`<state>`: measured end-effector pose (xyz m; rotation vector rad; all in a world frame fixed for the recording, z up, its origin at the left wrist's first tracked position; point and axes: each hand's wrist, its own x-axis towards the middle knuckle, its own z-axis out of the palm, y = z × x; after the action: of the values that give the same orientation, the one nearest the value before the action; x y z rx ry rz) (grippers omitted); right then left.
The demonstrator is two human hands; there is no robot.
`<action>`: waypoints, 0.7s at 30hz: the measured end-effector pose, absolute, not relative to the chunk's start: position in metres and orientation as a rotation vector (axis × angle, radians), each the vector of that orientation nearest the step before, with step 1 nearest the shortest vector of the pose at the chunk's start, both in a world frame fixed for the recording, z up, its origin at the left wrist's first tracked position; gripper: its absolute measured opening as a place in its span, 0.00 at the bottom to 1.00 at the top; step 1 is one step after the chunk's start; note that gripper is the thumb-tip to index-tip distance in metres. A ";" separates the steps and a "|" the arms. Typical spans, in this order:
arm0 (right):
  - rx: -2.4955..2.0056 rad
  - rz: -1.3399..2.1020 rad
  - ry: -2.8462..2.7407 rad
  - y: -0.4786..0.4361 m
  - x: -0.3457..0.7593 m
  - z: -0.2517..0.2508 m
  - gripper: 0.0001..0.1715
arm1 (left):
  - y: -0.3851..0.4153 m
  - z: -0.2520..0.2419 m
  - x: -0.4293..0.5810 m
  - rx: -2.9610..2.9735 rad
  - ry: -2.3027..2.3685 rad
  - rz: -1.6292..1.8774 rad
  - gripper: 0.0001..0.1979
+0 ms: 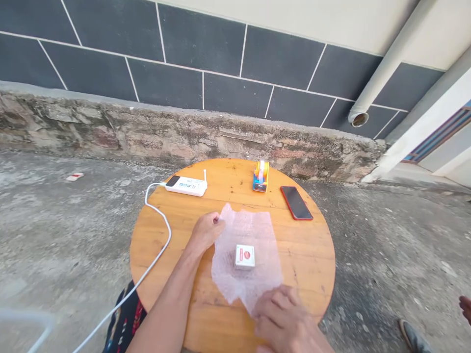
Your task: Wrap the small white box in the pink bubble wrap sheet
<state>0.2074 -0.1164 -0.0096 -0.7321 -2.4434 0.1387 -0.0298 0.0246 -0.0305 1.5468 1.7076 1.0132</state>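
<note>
A sheet of translucent pinkish bubble wrap (253,225) lies spread on the round wooden table (305,260). On it, near the middle, sits a small white box (245,257) with a red print on its top. My left hand (208,230) is closed on the upper left edge of the wrap, thumb and fingers pinched together. At the lower right corner, my right hand (281,316) has its fingers curled over the wrap, slightly blurred, and they hide that corner. Neither hand touches the box.
Behind the wrap stands a tape dispenser (261,176), with a red-edged phone (296,203) to its right. A white power strip (186,186) lies at the back left, its cable (167,240) running over the table's left side. Another person's hand (465,308) and shoe (414,336) show at right.
</note>
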 end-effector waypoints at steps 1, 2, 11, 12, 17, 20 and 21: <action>-0.763 0.094 -2.436 -0.123 0.212 -0.022 0.14 | 0.024 -0.030 -0.030 1.545 1.709 1.007 0.08; -0.787 0.101 -2.475 -0.129 0.216 -0.031 0.15 | 0.024 -0.029 -0.029 1.543 1.710 1.000 0.08; -1.143 0.614 -2.346 -0.145 0.219 -0.002 0.09 | 0.021 -0.022 -0.028 1.545 1.739 0.993 0.08; -1.190 0.710 -2.203 -0.141 0.220 0.005 0.15 | 0.020 -0.022 -0.028 1.548 1.735 0.994 0.08; -1.170 0.904 -1.054 -0.080 0.281 0.057 0.30 | 0.020 -0.023 -0.029 1.553 1.693 0.978 0.09; -0.864 0.771 -0.591 -0.043 0.346 0.101 0.06 | 0.022 -0.026 -0.031 1.540 1.672 0.970 0.08; -0.857 0.752 -0.562 -0.036 0.360 0.111 0.08 | 0.022 -0.026 -0.031 1.536 1.667 0.972 0.07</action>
<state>0.3600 -0.0359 0.1114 -0.8571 -0.5617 0.7517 -0.0307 0.0224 -0.0260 1.5356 1.6675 0.9720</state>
